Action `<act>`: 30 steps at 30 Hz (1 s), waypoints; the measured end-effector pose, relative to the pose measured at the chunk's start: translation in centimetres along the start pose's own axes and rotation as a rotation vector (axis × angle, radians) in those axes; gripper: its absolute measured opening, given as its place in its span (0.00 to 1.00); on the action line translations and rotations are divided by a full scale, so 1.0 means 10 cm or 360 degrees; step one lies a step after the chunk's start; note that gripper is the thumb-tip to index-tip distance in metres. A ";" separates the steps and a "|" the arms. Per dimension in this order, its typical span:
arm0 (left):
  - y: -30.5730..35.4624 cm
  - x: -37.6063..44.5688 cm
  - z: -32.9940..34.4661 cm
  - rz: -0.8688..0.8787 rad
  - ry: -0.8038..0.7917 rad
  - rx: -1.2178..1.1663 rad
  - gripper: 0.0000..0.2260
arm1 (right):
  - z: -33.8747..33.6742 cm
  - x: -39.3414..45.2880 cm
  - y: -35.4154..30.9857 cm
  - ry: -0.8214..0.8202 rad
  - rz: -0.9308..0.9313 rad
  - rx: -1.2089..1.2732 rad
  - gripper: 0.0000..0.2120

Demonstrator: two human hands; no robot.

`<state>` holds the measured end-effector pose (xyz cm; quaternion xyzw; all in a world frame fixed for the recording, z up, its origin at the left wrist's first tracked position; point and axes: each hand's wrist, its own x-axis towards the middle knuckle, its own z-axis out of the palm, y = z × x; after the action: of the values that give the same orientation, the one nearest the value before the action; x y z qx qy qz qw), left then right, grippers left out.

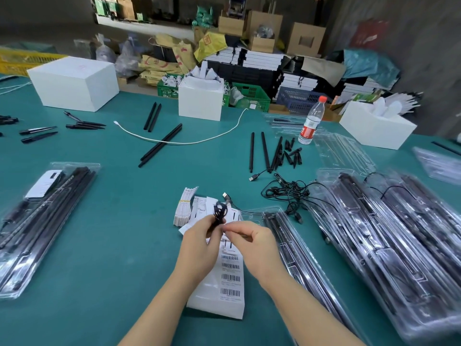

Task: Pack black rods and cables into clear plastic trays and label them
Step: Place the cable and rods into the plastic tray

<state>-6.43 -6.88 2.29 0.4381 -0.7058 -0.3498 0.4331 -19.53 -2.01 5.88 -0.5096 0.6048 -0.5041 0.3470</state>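
Observation:
My left hand [199,243] grips a coiled black USB cable [219,211] above the label sheets. My right hand [252,242] pinches the coil from the right side. Under both hands lies a white barcode label sheet [230,275]. Just right of my hands an open clear tray [291,243] holds black rods. A tangle of loose black cables [287,193] lies beyond it. Loose black rods [264,151] lie further back, with two more rods [161,146] at centre. Packed trays are stacked at the right [389,243] and at the left [42,218].
A banded bundle of white paper slips [184,208] lies left of the cable. A water bottle [311,121], a white cable [189,139] and white boxes [74,83] [200,98] [376,126] stand further back. Empty clear trays [341,148] lie by the bottle. Crates and cartons crowd the floor behind the table.

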 end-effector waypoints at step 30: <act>0.05 0.12 0.21 0.0342 -0.0850 0.1546 0.06 | -0.52 0.27 0.56 -0.0307 0.0215 -0.0682 0.07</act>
<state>-8.83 -7.60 2.29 0.4091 -0.9115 -0.0373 0.0212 -26.51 -3.48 2.07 -0.5757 0.6949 -0.2889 0.3199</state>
